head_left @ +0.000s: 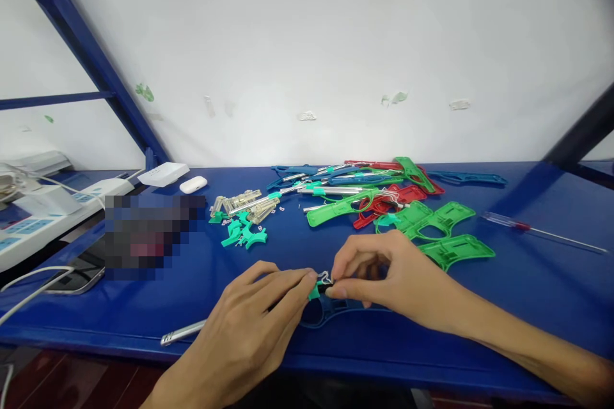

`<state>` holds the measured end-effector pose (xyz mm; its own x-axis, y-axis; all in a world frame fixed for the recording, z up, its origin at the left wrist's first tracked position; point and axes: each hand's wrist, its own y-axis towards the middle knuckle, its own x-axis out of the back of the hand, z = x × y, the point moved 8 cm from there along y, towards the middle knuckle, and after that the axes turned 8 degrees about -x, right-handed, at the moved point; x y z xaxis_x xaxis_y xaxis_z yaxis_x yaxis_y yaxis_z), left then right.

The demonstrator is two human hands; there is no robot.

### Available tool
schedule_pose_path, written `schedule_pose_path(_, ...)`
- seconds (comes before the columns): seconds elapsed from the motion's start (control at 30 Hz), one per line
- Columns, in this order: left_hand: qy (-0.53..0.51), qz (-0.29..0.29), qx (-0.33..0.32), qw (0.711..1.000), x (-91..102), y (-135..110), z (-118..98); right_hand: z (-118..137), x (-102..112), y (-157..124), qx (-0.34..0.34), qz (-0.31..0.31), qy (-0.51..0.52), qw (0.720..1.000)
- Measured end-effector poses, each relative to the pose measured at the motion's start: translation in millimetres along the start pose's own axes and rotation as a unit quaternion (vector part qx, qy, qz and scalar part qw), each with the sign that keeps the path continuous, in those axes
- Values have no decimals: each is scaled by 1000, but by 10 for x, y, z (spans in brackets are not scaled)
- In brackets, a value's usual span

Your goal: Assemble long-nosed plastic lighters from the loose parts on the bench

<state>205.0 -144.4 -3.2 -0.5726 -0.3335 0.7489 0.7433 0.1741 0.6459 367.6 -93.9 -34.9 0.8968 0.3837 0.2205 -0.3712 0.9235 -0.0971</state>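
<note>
1. Dark-blue plastic handle shell (343, 307) lies beneath the grip: likely light, stiff; hold its rim.
2. Left hand (256, 316) touches the teal plastic piece (314, 294); whether pinching, I cannot tell.
3. Right hand (396, 275) seemingly pinches bent wire (325, 277), probably springy, slippery.

White wall (307, 32), blue metal frame (84, 46), reddish floor (52, 380)

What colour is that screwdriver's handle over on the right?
The screwdriver handle looks clear, red near the shaft; the head view shows it.
</note>
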Motion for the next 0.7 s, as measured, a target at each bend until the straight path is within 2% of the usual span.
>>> schedule_pose_path(0.27,-15,25,-8,1000,-24,15,22,-89,-86,24,0,58,22,998)
schedule_pose_path(0.43,-36,23,-4,999,-42,-29,38,-106,-84,57,-2,60,44,997)
schedule_pose_path(0.7,-80,16,13,997,-31,-21,56,-61,-109,38,25,65,-28,997)
